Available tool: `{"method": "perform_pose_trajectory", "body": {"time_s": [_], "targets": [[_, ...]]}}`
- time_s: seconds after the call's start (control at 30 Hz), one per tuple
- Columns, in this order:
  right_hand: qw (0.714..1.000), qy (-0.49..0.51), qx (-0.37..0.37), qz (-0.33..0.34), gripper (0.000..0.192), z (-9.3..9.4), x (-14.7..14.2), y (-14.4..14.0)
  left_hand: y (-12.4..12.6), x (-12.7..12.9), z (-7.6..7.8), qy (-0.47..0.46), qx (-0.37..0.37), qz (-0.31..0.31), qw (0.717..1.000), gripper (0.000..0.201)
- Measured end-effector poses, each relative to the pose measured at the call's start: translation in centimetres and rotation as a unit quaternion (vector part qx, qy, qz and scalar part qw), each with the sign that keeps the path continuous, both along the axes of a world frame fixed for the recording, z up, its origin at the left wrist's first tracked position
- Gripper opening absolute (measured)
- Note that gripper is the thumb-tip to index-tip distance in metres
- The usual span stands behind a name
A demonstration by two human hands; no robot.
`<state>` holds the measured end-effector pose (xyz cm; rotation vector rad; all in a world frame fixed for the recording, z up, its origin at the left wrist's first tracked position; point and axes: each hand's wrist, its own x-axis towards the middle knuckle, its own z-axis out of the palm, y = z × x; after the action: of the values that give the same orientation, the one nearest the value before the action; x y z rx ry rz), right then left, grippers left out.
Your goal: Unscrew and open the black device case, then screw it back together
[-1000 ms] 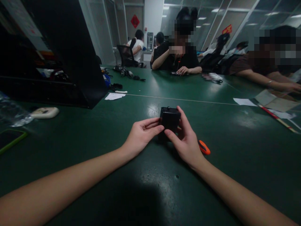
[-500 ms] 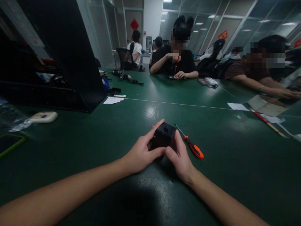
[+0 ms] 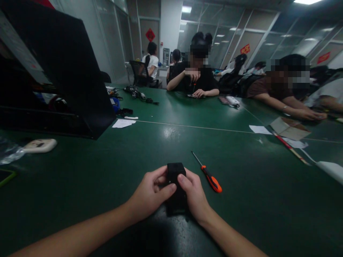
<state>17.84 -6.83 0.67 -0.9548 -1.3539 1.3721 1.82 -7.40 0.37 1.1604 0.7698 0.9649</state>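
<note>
Between my two hands is a small black box-shaped device [image 3: 177, 203], its long face turned toward me. My left hand [image 3: 151, 194] grips its left side, the thumb lying on the near face and the fingers curled behind. From the other side my right hand [image 3: 195, 192] holds it too, with the thumb pressed near the top edge. What the dark device is exactly cannot be made out. A screwdriver [image 3: 207, 173] with an orange and black handle lies on the green table just beyond my right hand, its tip pointing away and to the left.
A large black open case [image 3: 88, 89] stands at the left, near a white rounded object [image 3: 40, 145] and a green-edged phone [image 3: 6, 177]. Cables [image 3: 138, 93] and paper scraps [image 3: 123, 123] lie farther back. Across the table a person [image 3: 197, 76] holds a screwdriver. An open carton [image 3: 289, 128] sits at right.
My hands have drawn the black device nearer and tipped it, so its long face now shows rather than mostly its top. Both thumbs have shifted on it. The view has tilted slightly upward.
</note>
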Motion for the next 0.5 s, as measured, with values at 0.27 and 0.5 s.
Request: {"method": "perform_pose_trajectory", "body": {"time_s": [0.27, 0.5], "targets": [[0.996, 0.03, -0.067, 0.049, 0.041, -1.2, 0.2, 0.7, 0.8, -0.3, 0.2, 0.029, 0.009, 0.032, 0.999, 0.05], [0.976, 0.15, -0.153, 0.026, 0.048, -1.4, -0.1, 1.5, 1.4, -0.5, -0.7, -0.001, 0.028, -0.029, 0.999, 0.071]]}}
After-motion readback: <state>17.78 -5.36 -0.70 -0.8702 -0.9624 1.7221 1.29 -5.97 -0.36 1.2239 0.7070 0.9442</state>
